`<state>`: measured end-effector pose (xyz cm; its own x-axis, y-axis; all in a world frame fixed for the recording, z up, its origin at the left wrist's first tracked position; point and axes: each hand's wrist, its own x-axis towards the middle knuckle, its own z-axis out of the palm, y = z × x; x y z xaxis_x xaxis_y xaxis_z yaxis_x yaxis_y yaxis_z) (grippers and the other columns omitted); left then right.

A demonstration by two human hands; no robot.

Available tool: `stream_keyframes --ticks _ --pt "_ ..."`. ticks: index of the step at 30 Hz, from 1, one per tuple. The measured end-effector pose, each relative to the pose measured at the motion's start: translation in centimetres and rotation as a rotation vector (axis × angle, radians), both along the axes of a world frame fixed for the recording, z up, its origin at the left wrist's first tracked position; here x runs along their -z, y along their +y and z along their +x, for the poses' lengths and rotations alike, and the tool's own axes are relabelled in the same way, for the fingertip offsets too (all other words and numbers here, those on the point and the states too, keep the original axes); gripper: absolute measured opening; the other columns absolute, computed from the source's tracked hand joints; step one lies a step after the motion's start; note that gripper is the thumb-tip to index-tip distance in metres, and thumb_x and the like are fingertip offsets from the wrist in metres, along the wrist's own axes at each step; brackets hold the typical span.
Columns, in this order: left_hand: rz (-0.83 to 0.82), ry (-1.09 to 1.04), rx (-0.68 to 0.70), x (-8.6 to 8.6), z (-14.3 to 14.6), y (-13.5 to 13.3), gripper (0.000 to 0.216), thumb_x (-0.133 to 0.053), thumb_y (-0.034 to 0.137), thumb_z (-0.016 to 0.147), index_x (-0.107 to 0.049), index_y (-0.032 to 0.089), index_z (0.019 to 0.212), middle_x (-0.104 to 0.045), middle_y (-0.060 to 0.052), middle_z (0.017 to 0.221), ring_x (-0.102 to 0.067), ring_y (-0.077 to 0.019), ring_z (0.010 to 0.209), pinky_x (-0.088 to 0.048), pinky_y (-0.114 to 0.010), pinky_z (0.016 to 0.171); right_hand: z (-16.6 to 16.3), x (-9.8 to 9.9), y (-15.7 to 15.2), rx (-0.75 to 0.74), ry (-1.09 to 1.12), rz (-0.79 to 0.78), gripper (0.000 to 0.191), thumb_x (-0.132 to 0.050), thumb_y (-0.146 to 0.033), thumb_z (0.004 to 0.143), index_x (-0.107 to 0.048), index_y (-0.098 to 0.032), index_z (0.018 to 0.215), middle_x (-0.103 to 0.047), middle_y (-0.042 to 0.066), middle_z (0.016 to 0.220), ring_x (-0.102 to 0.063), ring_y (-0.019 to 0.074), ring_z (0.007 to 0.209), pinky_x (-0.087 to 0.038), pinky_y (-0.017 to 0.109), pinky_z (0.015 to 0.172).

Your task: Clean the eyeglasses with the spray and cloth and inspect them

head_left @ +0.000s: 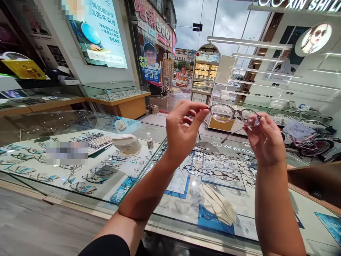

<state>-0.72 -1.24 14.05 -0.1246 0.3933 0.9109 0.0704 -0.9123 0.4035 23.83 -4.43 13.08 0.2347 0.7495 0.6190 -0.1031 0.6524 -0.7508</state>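
Observation:
A pair of thin-rimmed eyeglasses point(238, 114) is held up in front of me, above the glass counter point(183, 220). My left hand point(183, 129) pinches its left end between thumb and fingertips. The right end of the frame is gripped by my right hand point(266, 137), with the fingers by the right lens. One temple arm hangs open below the lenses. On the counter beneath my hands lies a crumpled cream cloth point(218, 204), partly over a blue card point(213, 219).
Several eyeglasses point(197, 170) sit inside the display case. To the left stand a white device point(127, 144), a small bottle point(149, 140) and a calculator point(97, 141). An arched mirror point(205, 67) is ahead; a pink bicycle point(314, 142) is at the right.

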Motion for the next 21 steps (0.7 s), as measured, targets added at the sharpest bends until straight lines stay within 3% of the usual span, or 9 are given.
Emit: stream_keyframes --ticks 5,12,21 --pt "-0.023 0.006 0.013 0.0 -0.1 0.4 0.011 -0.075 0.036 0.099 -0.076 0.026 0.101 -0.072 -0.004 0.099 -0.065 -0.0132 0.083 -0.049 -0.025 0.059 0.0 0.1 0.3 0.051 0.019 -0.003 0.017 -0.087 -0.044 0.085 -0.078 -0.031 0.094 -0.067 0.001 0.097 -0.061 0.0142 0.084 -0.057 0.028 0.081" --pt "-0.029 0.0 0.031 0.2 0.0 1.0 0.01 -0.075 0.034 0.099 -0.077 0.026 0.105 -0.073 -0.004 0.105 -0.069 -0.0144 0.09 -0.051 -0.024 0.06 0.0 0.1 0.0 0.124 -0.011 -0.004 0.017 -0.085 -0.044 0.088 -0.078 -0.03 0.096 -0.071 0.0 0.1 -0.068 0.0136 0.087 -0.059 0.029 0.084" --pt "-0.033 0.054 -0.021 0.7 0.5 1.7 0.012 -0.07 0.032 0.102 -0.075 0.027 0.111 -0.074 -0.005 0.109 -0.071 -0.0159 0.095 -0.053 -0.024 0.062 -0.3 0.0 0.0 0.224 -0.002 -0.03 0.021 -0.085 -0.047 0.088 -0.079 -0.03 0.097 -0.077 -0.001 0.102 -0.074 0.0143 0.092 -0.058 0.028 0.077"
